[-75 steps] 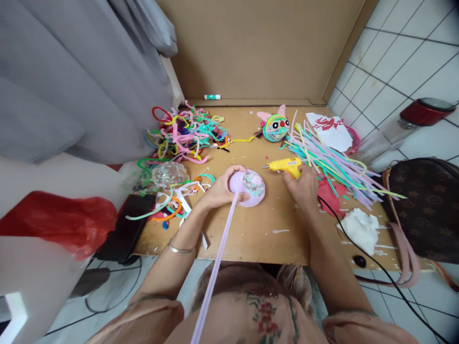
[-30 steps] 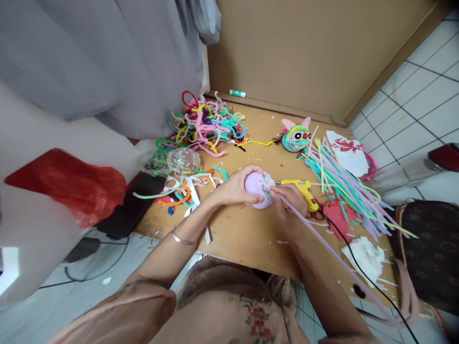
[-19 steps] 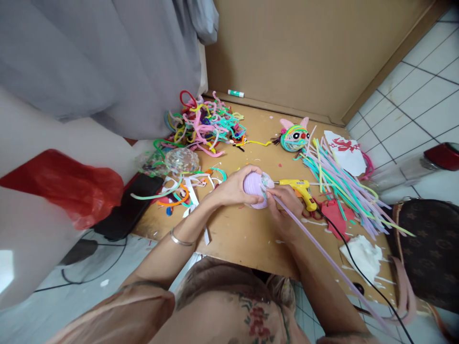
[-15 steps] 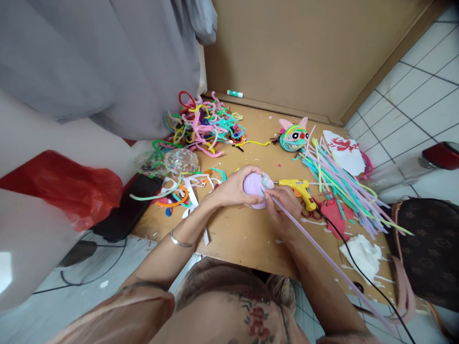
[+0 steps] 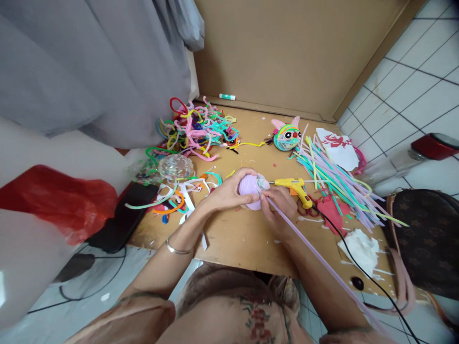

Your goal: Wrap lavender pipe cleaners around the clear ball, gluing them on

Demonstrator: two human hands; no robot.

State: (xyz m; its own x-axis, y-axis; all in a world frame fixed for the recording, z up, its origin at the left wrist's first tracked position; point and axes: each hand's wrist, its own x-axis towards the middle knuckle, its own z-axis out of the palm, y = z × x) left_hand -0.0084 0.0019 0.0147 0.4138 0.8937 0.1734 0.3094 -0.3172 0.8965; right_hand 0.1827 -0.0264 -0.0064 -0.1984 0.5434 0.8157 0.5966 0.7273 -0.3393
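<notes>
- I have my left hand [image 5: 233, 192] curled around a purple-wrapped ball [image 5: 247, 187], the thumb on the near side and the fingers over the far side, closed as far as the ball allows.
- My right hand [image 5: 281, 208] is pinched nearly together, thumb and finger holding a purple strand [image 5: 301, 239] against the ball's right side; its loose length trails near and right along my forearm.
- The ball sits at the middle of the table [image 5: 229, 239], between my two hands; I cannot tell whether it touches the tabletop. Its right end shows a clear patch through the wrapping.
- Just beyond my right hand I see a yellow glue gun [image 5: 292, 183] on its side, nozzle pointing left, close to the ball. I cannot tell if they touch. Its black cord [image 5: 346, 243] runs near and right.
- Far left I have a tangle of coloured pipe cleaners [image 5: 193, 129], with a clear ball [image 5: 175, 167] on its near side.
- Far right I see a decorated ball [image 5: 286, 137] with pink ears, beside a bundle of straight pipe cleaners [image 5: 337, 179].
- Nearer on the right lie a red sheet [image 5: 330, 212] and a crumpled white tissue [image 5: 362, 251].
</notes>
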